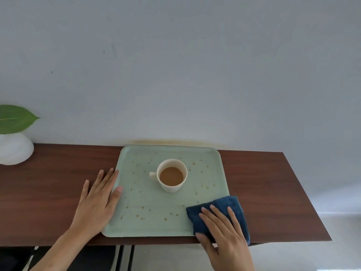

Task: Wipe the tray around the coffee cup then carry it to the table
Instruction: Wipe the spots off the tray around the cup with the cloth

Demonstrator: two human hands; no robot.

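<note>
A pale green tray (148,200) lies on a dark wooden shelf, speckled with brown coffee drops. A cream coffee cup (172,175) filled with milky coffee stands near the tray's middle, handle to the left. My left hand (97,200) rests flat on the shelf against the tray's left rim, thumb on the rim. My right hand (224,229) presses flat on a folded dark blue cloth (220,208) over the tray's near right corner.
The wooden shelf (273,192) runs along a pale wall and ends at the right. A white rounded vase (13,149) with a green leaf (15,118) stands at the far left. Dark furniture shows below the shelf's front edge.
</note>
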